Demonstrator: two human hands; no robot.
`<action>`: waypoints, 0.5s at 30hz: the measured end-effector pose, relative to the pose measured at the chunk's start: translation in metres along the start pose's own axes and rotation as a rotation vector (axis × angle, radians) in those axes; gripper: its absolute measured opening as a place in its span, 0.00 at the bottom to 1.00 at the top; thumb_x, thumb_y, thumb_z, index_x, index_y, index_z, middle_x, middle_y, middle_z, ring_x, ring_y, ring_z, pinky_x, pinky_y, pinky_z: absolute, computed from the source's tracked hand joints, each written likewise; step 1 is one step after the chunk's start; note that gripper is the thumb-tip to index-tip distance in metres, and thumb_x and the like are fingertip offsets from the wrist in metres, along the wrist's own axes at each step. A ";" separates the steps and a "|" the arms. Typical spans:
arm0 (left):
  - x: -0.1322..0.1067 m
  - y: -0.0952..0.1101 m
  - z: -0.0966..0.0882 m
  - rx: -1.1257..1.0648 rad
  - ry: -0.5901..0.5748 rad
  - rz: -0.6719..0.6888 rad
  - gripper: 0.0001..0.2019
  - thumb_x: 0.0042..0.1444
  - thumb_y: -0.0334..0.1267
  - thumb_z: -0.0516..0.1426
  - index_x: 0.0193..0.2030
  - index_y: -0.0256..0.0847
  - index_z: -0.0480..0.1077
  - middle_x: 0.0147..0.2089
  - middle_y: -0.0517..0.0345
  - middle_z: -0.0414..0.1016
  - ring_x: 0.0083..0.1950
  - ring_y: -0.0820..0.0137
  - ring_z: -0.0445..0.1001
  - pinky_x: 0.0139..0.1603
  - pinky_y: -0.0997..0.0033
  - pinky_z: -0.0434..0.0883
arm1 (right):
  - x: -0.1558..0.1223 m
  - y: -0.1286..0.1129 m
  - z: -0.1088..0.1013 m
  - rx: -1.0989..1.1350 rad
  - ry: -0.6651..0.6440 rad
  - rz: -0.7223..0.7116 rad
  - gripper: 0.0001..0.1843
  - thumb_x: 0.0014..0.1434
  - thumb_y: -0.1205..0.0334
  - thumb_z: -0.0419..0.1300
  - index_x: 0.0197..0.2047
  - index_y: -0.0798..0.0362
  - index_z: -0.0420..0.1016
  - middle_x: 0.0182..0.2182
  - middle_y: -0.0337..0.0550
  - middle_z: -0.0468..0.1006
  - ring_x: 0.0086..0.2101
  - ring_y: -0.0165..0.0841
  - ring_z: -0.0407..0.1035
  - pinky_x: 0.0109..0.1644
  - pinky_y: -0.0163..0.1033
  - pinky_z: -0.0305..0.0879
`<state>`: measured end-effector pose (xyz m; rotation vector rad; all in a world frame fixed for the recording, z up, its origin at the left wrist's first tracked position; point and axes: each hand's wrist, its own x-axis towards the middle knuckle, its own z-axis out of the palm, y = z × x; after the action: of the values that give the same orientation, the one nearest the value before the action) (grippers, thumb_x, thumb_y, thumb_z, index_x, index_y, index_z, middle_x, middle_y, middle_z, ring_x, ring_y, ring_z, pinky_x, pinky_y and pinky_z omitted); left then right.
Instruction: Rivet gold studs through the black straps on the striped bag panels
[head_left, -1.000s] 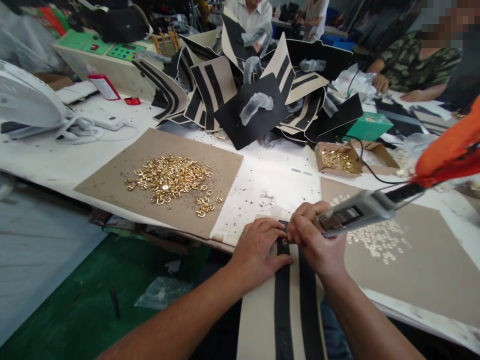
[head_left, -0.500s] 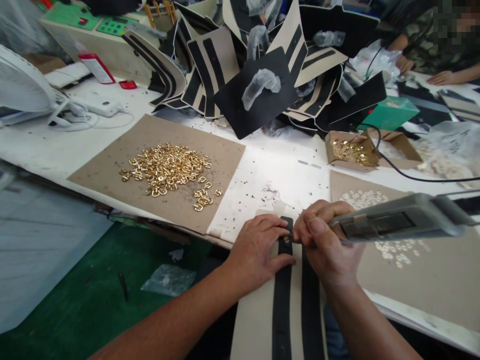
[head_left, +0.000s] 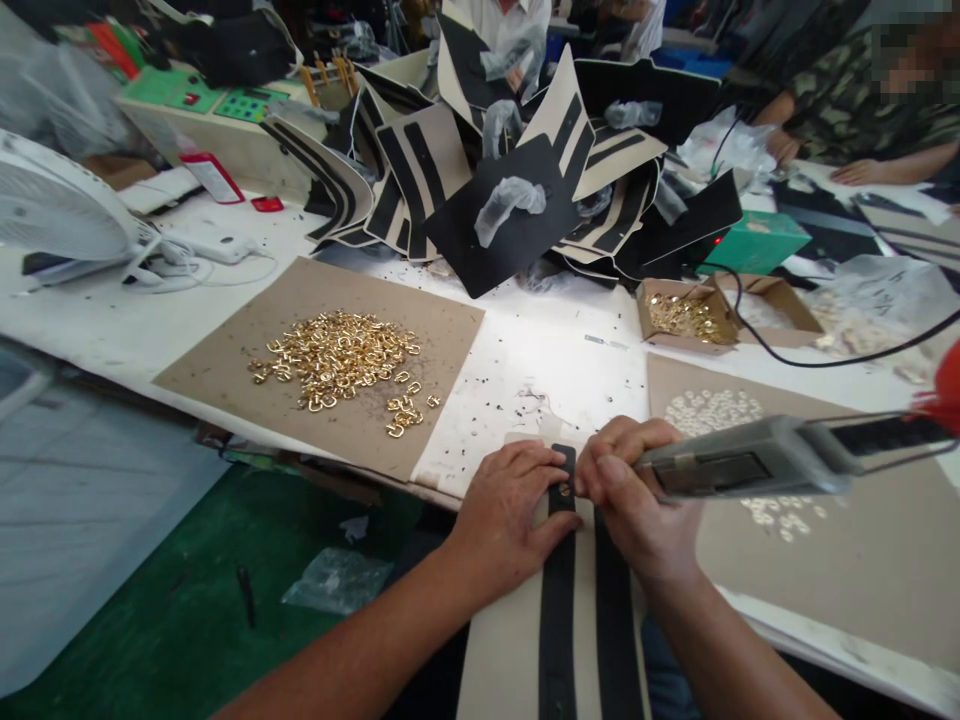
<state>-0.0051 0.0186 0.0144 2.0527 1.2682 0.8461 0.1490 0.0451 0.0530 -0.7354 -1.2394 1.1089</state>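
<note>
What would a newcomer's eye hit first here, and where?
Probably the heap of gold-coloured fittings on the brown sheet, left of centre. Beyond it, to the right, sprawls a pile of black-and-cream panels. Nearest, the right hand holds a grey tool at a striped panel under the left hand.

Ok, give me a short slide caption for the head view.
Left hand on a striped panel, right hand gripping a grey tool, gold fittings piled on a brown sheet.

No words or numbers can be read here. The red bottle [head_left: 198, 162] has a white label [head_left: 213, 179], but it is too blurry. The green panel [head_left: 251, 103] has little marks, too small to read.
</note>
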 end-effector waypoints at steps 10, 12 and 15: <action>-0.008 0.007 0.003 0.096 0.042 -0.050 0.20 0.56 0.46 0.68 0.55 0.46 0.75 0.63 0.58 0.76 0.67 0.58 0.67 0.69 0.50 0.65 | -0.006 -0.001 0.004 0.098 0.175 -0.070 0.11 0.64 0.64 0.65 0.34 0.50 0.65 0.28 0.32 0.68 0.21 0.27 0.64 0.25 0.38 0.65; -0.008 0.007 0.003 0.092 0.042 -0.051 0.20 0.56 0.46 0.68 0.54 0.47 0.75 0.62 0.58 0.76 0.67 0.58 0.67 0.69 0.49 0.65 | -0.005 0.001 0.002 0.095 0.148 -0.055 0.11 0.64 0.64 0.65 0.34 0.49 0.65 0.27 0.32 0.67 0.21 0.27 0.65 0.25 0.38 0.65; -0.006 0.006 0.002 0.082 0.035 -0.053 0.19 0.56 0.46 0.68 0.53 0.48 0.75 0.62 0.58 0.77 0.67 0.57 0.67 0.69 0.49 0.65 | -0.003 0.003 0.000 0.071 0.077 -0.023 0.11 0.65 0.65 0.64 0.34 0.50 0.65 0.27 0.33 0.68 0.22 0.27 0.66 0.25 0.37 0.65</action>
<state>-0.0022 0.0107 0.0164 2.0664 1.3913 0.8225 0.1481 0.0432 0.0497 -0.7017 -1.1349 1.0901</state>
